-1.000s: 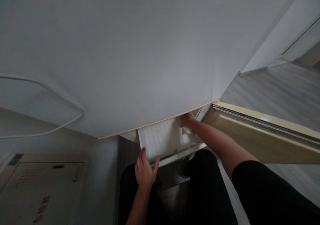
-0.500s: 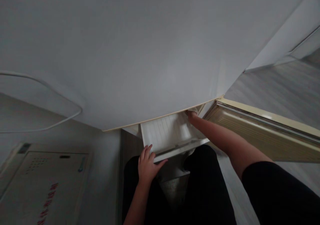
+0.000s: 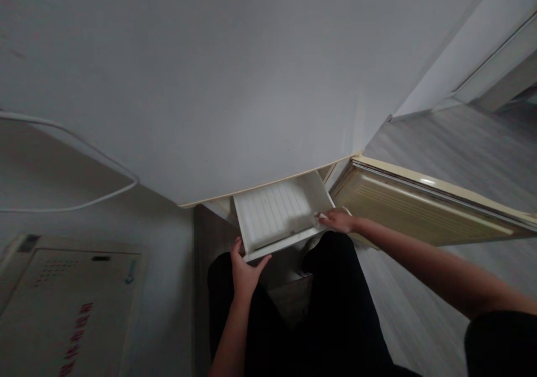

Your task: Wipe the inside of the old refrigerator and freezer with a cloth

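Note:
A white drawer (image 3: 274, 212) with a ribbed floor is pulled out below the large pale panel. My left hand (image 3: 244, 273) grips its front left corner, fingers along the side wall and thumb against the front. At the front right corner, my right hand (image 3: 339, 220) is closed on a crumpled white cloth (image 3: 319, 218), pressed near the inside of the front wall. Much of the cloth is hidden under the fingers, and I cannot make out whether it is fabric or paper. The drawer's back end is hidden under the panel.
An open cream fridge door (image 3: 419, 203) stands to the right, above the grey wood-look floor (image 3: 444, 136). On the left are a white cable (image 3: 96, 159) and a wall box (image 3: 71, 304) with red lettering. My knees in black trousers (image 3: 335, 276) are close to the drawer.
My right hand has come from deep at the drawer's back right to its front right corner, with the white cloth. My left hand stays on the front left corner.

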`<state>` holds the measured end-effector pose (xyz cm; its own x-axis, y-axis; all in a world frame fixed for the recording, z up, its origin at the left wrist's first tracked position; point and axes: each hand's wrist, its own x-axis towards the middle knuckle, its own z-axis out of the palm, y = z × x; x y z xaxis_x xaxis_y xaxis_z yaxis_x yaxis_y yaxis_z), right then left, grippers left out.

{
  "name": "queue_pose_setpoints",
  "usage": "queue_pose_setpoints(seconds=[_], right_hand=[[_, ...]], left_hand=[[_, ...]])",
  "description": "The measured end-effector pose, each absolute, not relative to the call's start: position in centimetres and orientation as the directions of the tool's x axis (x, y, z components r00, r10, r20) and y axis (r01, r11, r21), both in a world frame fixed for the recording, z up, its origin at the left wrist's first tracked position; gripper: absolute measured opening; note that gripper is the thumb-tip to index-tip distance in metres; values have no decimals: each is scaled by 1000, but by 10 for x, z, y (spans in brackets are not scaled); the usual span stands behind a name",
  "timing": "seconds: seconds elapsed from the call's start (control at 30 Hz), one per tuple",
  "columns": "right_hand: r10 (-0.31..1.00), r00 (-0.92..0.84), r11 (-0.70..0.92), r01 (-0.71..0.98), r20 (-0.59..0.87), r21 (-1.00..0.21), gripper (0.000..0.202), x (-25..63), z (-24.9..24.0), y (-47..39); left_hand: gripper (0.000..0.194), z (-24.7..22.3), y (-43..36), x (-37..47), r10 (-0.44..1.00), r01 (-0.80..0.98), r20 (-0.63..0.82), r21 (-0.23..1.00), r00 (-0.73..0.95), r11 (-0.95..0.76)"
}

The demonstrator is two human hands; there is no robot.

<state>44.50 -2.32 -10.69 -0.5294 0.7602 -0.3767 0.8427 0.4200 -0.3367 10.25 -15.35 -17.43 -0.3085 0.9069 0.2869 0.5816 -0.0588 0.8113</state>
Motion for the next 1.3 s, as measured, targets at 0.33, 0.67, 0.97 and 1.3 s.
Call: queue_pose_setpoints(seconds=[0.33,0.67,0.97,1.3], right_hand=[[877,-437,478,756,198,-446,50,248,-158,-141],[592,-735,792,457,330,-404,48,226,-174,-138],[666,-673,744,573,322,-343,47,340,-189,-117],[927,-199,314,875,317,-369,43,438,-180,-92]], left_hand=[[84,-201,-159,97,923,413,131,910,-362,33],[74,-200,-166,83,936,348,49,934,-349,81],[78,-193,-161,95,941,492,124,869,-315,50],[80,-198,-160,94,939,496,132,867,-317,46]])
